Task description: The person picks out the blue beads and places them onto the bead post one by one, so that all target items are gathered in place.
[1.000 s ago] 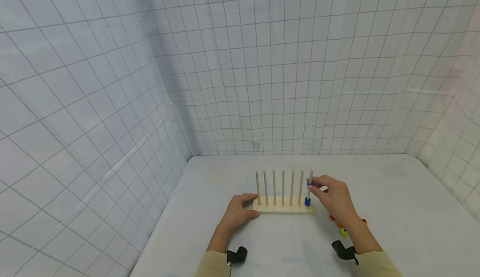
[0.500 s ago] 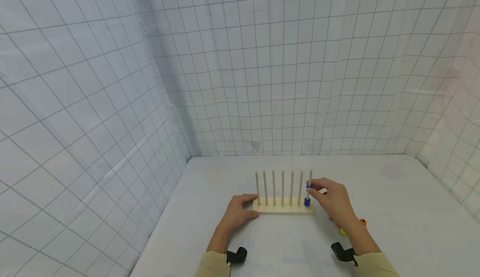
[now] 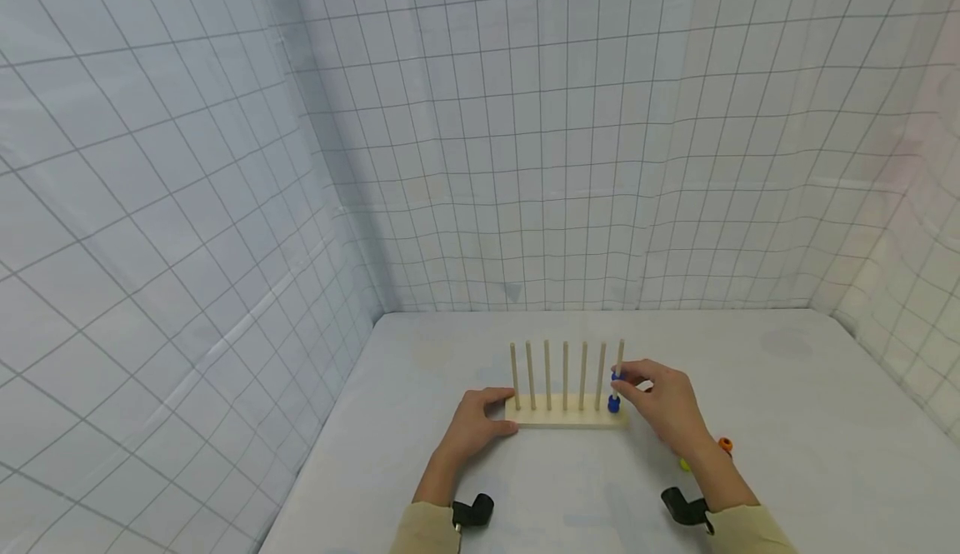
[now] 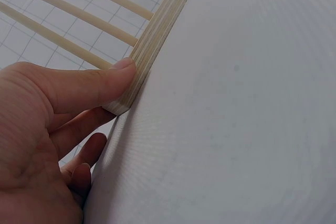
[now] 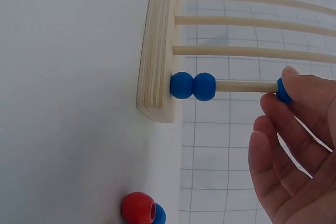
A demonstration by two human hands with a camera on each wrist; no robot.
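A wooden base (image 3: 566, 422) with a row of several upright pegs stands on the white table. My left hand (image 3: 474, 422) grips its left end, the thumb on the front edge in the left wrist view. On the rightmost peg (image 5: 245, 86), two blue beads (image 5: 204, 86) sit stacked at the bottom, touching each other. My right hand (image 3: 666, 400) pinches another blue bead (image 5: 284, 91) between thumb and finger, threaded on that same peg with bare wood below it. The other pegs carry no beads.
Loose beads lie right of the base, partly hidden by my right forearm: an orange bead (image 3: 725, 444) and a yellow-green bead (image 3: 685, 465). The right wrist view shows a red bead (image 5: 137, 208) with a blue bead (image 5: 159, 214) behind it. Gridded white sheets surround the table.
My right hand has slid the pinched blue bead a little way down the rightmost peg. My left hand has stayed on the base's left end.
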